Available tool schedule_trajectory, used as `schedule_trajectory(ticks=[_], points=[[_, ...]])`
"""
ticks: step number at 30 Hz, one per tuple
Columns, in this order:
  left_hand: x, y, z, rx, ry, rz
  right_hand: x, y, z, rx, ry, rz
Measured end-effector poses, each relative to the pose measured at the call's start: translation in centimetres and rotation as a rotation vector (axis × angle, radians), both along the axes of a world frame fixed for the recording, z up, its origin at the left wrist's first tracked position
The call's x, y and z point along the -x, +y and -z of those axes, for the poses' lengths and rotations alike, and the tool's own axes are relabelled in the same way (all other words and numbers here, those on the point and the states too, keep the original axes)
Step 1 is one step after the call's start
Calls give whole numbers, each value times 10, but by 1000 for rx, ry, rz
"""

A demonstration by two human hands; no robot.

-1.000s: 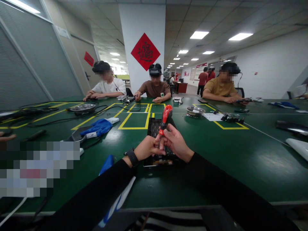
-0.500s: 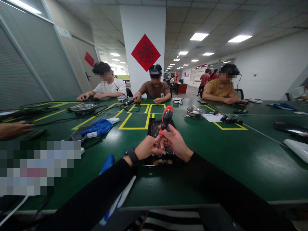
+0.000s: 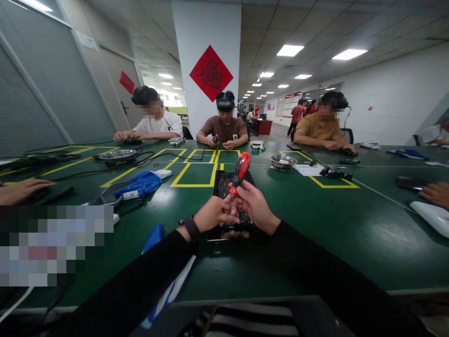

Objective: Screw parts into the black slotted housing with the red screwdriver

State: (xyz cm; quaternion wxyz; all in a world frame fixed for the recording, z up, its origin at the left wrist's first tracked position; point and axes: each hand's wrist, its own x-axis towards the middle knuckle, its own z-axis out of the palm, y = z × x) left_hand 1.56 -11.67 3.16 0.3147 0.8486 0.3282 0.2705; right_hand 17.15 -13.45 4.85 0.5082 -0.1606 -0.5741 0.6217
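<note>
The right hand point(image 3: 257, 208) is gripping a screwdriver point(image 3: 238, 175) low on its red and black handle, fingers curled around it, while the left hand point(image 3: 213, 215) is pinching the shaft just below. The tool is standing nearly upright, tilting slightly away, its tip probably resting in the dark tray-like device point(image 3: 229, 206) lying under both hands, though the fingers are hiding that spot. The device is sitting on the green table point(image 3: 315, 224), with a blue glove point(image 3: 140, 184) lying off to the left and a metal bowl point(image 3: 283, 162) farther back.

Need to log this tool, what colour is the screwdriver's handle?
The screwdriver handle is red and black, clearest in the head view.
</note>
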Motion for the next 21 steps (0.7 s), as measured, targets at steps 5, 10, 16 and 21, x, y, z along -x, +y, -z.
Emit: schedule_trajectory(ticks=[5, 10, 16, 21], points=[[-1, -1, -1, 40, -9, -12, 1, 2, 4, -47, -7, 3], [-1, -3, -2, 78, -7, -17, -1, 2, 3, -8, 20, -22], [0, -1, -1, 12, 23, -2, -2, 0, 0, 14, -3, -17], [0, -1, 0, 32, -4, 15, 0, 1, 2, -38, -22, 33]])
